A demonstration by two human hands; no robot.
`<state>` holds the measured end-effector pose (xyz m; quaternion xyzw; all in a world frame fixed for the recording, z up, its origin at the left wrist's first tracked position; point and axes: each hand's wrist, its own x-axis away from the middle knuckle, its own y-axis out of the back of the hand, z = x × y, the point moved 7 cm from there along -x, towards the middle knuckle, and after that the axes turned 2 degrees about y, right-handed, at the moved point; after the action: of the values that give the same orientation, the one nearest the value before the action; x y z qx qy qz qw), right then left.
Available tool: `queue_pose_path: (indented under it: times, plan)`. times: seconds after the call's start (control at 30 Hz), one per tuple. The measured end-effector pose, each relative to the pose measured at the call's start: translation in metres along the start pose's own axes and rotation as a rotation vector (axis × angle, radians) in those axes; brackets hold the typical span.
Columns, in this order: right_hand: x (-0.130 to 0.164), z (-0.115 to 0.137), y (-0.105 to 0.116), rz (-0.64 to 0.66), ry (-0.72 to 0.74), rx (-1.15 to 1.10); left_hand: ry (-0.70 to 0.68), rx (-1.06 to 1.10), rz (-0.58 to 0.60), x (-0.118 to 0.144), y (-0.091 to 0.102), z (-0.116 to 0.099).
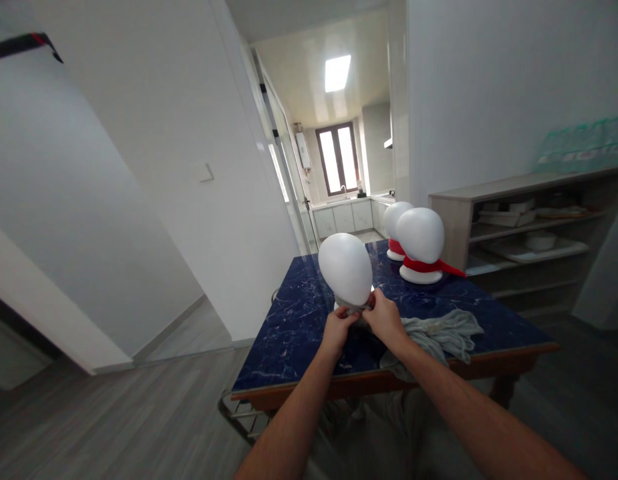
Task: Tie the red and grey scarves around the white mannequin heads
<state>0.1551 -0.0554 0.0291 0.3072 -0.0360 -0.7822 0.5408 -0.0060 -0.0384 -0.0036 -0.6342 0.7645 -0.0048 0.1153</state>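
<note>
A white mannequin head (345,268) stands slightly tilted on the blue marbled table, close in front of me. Round its neck runs a grey scarf (357,309), whose long end (441,333) lies bunched on the table to the right and hangs over the front edge. My left hand (340,325) pinches the scarf at the front of the neck. Just to its right, my right hand (381,317) is also closed on the scarf, fingertips against the neck. The exact fold between the fingers is too small to make out.
Two more white mannequin heads stand at the back right; the nearer head (421,235) wears a red scarf (429,266). The blue table (289,333) has a wooden front edge. A shelf unit (529,193) with bottles (583,150) on top stands right. Behind is a kitchen.
</note>
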Motion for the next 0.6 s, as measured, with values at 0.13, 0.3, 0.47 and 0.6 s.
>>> queue_pose_path:
  times: [0.13,0.3,0.47,0.6]
  plan:
    - [-0.005,0.004,0.001,0.036,0.081,0.172,0.007,0.035,-0.012,-0.001,0.000,-0.001]
    - [-0.008,0.005,0.004,0.045,0.156,0.318,0.056,0.043,0.024,-0.005,-0.001,0.006]
    - [-0.007,0.016,0.004,0.000,0.308,0.484,0.098,0.086,0.043,-0.006,-0.001,0.010]
    - [0.005,0.026,0.002,-0.009,0.405,0.464,0.099,0.134,0.022,-0.005,0.000,0.008]
